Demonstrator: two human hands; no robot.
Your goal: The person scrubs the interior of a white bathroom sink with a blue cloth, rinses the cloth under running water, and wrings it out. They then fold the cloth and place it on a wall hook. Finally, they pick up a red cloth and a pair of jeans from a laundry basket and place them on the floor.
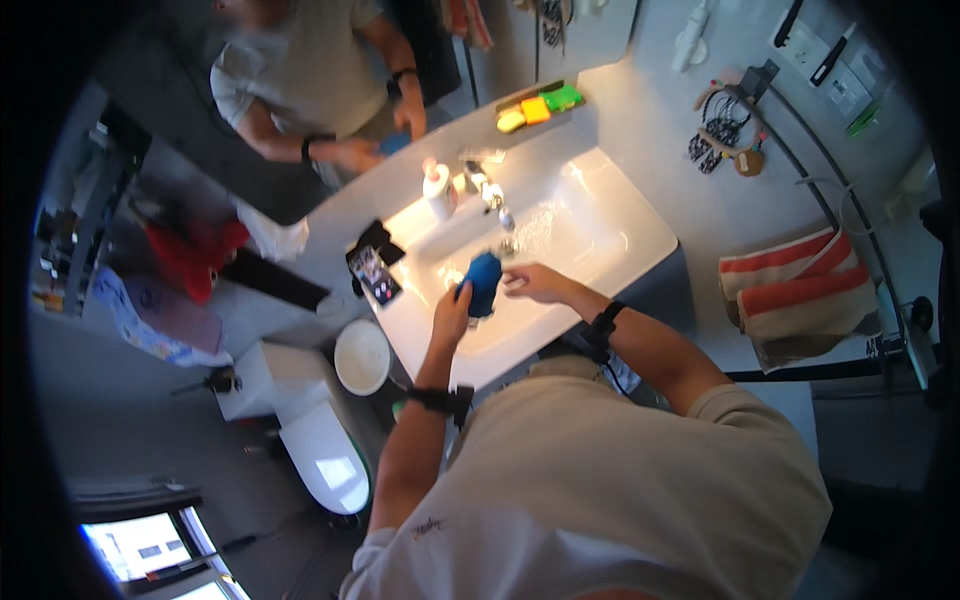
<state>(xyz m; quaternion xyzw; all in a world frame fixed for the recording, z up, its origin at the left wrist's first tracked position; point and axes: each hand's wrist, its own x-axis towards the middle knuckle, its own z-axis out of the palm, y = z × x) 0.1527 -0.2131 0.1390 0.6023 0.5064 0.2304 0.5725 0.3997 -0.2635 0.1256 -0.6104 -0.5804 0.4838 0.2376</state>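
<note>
Over the near part of a white washbasin (637, 202), my left hand (452, 315) grips a blue cloth-like item (484, 283); its exact kind is unclear. My right hand (536, 283) is just to the right of the blue item, fingers bent and slightly apart, with nothing seen in them. Behind both hands stands a chrome faucet (491, 196), and the basin below it looks wet. A white pump bottle (439, 191) stands upright left of the faucet. On the basin's left rim lies a phone (376, 276) with its screen lit, next to a black item (380, 240).
Yellow, orange and green items (535, 111) lie on the ledge behind the basin, below a mirror. A striped towel (802, 292) hangs at the right. To the left are a round white bin (362, 357) and a toilet (326, 457).
</note>
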